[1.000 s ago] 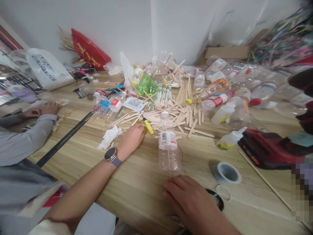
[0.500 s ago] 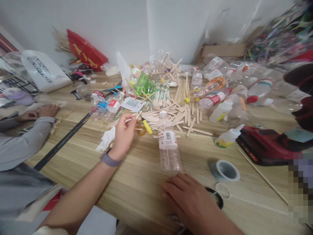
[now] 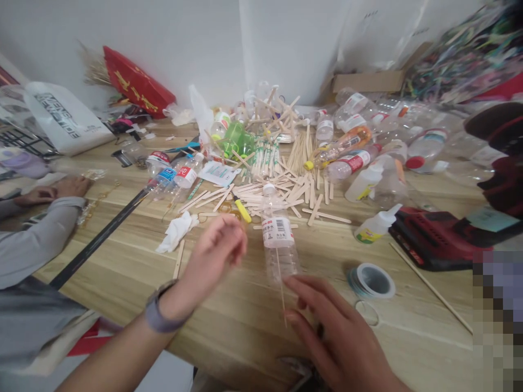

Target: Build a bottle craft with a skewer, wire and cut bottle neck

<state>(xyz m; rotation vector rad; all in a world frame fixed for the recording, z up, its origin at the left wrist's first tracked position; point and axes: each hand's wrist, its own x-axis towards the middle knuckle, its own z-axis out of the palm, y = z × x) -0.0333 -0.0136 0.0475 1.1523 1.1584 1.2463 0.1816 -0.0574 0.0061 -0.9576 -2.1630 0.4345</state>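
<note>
A clear plastic bottle with a white label and cap stands on the table in front of me. A thin wooden skewer runs along it and juts out toward me past its base. My right hand is beside the skewer's near end, thumb and forefinger apart, not gripping it. Left of the bottle, my left hand hovers with curled fingers, blurred by motion; whatever is inside them, if anything, is hidden. Past both hands lies a heap of flat wooden craft sticks and a yellow-handled tool.
Glue bottles, a red and black power tool and a spool are on the right. Plastic bottles pile up behind. Crumpled tissue lies left, near a black strip. Another person's hands rest at far left.
My left hand has moved back from the craft sticks, toward me and the bottle. My right hand has opened and come away from the bottle's base, leaving the skewer's end in view.
</note>
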